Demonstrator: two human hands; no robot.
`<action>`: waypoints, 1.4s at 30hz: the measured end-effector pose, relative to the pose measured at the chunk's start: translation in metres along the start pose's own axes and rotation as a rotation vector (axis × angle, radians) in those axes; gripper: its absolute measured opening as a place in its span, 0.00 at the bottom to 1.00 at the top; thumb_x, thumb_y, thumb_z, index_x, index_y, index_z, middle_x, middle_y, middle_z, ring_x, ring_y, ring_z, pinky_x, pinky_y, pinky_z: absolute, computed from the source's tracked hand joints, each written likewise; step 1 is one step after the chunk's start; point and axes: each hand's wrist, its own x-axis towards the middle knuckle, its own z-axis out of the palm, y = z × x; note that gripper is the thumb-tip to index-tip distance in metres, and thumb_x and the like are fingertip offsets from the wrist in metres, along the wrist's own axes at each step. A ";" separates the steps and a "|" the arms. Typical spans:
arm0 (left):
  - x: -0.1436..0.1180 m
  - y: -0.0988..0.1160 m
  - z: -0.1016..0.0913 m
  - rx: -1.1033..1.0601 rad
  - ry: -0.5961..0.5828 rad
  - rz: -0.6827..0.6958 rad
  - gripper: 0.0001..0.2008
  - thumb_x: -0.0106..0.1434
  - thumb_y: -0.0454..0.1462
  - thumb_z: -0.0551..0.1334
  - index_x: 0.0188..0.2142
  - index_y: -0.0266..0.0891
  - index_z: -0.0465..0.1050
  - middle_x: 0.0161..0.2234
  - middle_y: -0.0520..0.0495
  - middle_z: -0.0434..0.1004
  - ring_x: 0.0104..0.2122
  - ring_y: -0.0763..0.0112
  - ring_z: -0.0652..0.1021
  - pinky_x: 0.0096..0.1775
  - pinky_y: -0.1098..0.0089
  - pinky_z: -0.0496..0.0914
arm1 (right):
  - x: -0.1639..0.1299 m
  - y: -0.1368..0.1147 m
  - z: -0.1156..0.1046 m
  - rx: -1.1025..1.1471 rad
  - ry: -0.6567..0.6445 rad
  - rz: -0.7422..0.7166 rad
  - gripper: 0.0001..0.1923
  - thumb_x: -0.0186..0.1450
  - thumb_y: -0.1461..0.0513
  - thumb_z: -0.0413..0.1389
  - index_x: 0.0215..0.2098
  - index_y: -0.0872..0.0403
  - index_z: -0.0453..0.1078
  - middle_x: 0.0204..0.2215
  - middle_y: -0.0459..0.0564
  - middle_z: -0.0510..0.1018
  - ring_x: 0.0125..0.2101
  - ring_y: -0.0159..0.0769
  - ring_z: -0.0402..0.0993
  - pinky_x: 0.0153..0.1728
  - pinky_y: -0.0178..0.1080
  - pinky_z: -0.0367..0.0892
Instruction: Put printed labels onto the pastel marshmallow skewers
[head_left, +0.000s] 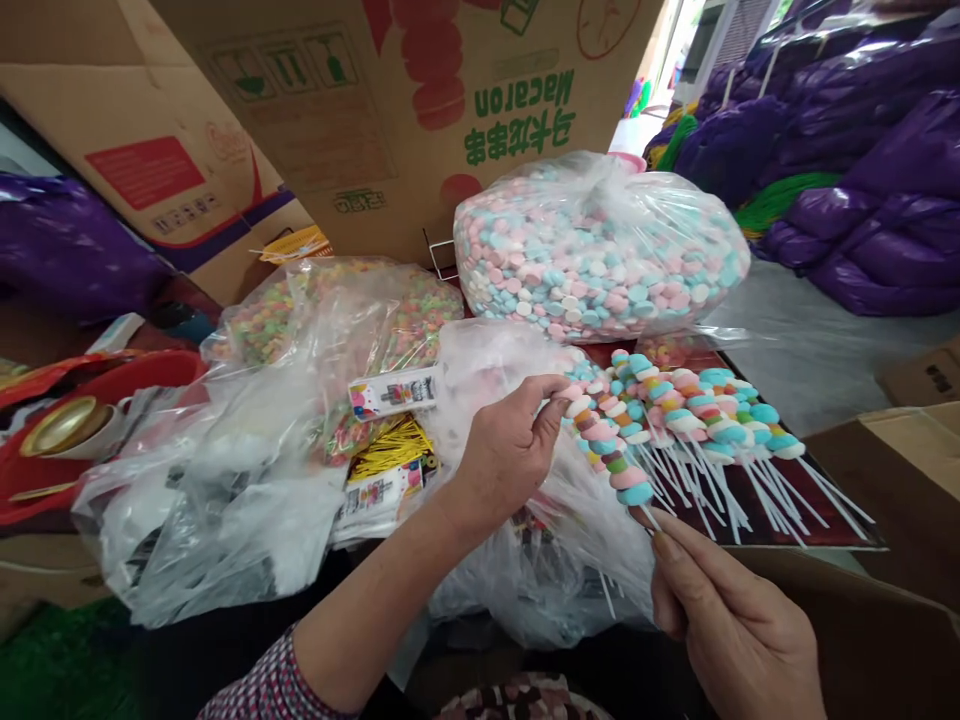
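Left hand (510,450): fingers curled, thumb and fingertips pinching the top end of a candy skewer (609,455). Right hand (731,625): thumb and forefinger pressed together on the lower end of the same skewer, at its white stick just below the last turquoise disc. Skewer held tilted between the hands, upper end toward the left hand, above a crumpled clear bag (547,560).

Skewer carries stacked round candies: white, brown, pink, green, turquoise.

Just beyond it, finished skewers (705,405) lie in a fanned pile on a dark red tray (787,530), candy ends toward the left, sticks pointing right.

Behind the tray: large clear bag of pink, blue and white candies (600,245), knotted at top. To its left, a clear bag of mixed-colour candies (337,310). Near that bag's front, a bundle of yellow twist ties (391,447) and printed labels (394,392). Cardboard box (405,110) marked "Macaron", printed upside down, stands at the back. Purple bags (862,150) stacked at far right. Red bin (112,385) at far left.
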 end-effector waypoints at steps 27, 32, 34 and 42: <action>-0.118 -0.038 -0.089 -0.490 0.422 -0.474 0.14 0.68 0.42 0.58 0.50 0.43 0.76 0.43 0.48 0.84 0.25 0.78 0.76 0.28 0.74 0.72 | -0.017 -0.010 0.078 0.100 -0.593 0.088 0.13 0.66 0.52 0.59 0.41 0.52 0.77 0.18 0.43 0.72 0.18 0.29 0.66 0.18 0.31 0.62; -0.124 -0.035 -0.093 -0.753 0.440 -0.542 0.18 0.68 0.46 0.57 0.54 0.47 0.72 0.40 0.47 0.84 0.14 0.83 0.55 0.14 0.75 0.52 | -0.018 -0.031 0.097 0.245 -0.489 0.048 0.10 0.62 0.54 0.62 0.36 0.52 0.77 0.35 0.50 0.80 0.23 0.29 0.69 0.20 0.31 0.63; -0.127 -0.033 -0.091 -0.728 0.439 -0.521 0.18 0.69 0.47 0.56 0.55 0.49 0.71 0.41 0.47 0.84 0.14 0.83 0.56 0.14 0.75 0.53 | -0.020 -0.035 0.107 0.235 -0.538 0.088 0.11 0.62 0.54 0.62 0.37 0.52 0.77 0.39 0.52 0.80 0.25 0.30 0.72 0.19 0.31 0.63; -0.136 -0.039 -0.079 -0.281 0.388 -0.230 0.17 0.70 0.48 0.55 0.50 0.42 0.72 0.42 0.46 0.82 0.41 0.69 0.80 0.44 0.67 0.73 | -0.031 -0.028 0.128 0.298 -0.631 0.139 0.14 0.62 0.51 0.62 0.39 0.51 0.77 0.25 0.46 0.78 0.23 0.32 0.74 0.18 0.32 0.66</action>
